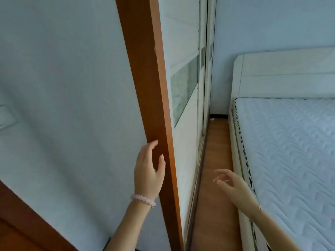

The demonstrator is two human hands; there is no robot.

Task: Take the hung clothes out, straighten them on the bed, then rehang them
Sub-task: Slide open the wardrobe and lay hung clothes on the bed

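Note:
No hung clothes are in view. A white wardrobe (184, 124) with sliding doors and a frosted panel runs along the left of a narrow aisle. The bed (290, 142) with a bare white quilted mattress lies on the right. My left hand (149, 171), with a pink bead bracelet on its wrist, is raised with fingers apart beside a brown wooden door-frame post (154, 87), close to it or touching it. My right hand (232, 185) hovers over the aisle with fingers spread and holds nothing.
A pale wall (63, 87) fills the left side, with brown trim at the lower left. A strip of wooden floor (215, 169) runs between wardrobe and bed. A white headboard (281, 75) stands against the far wall.

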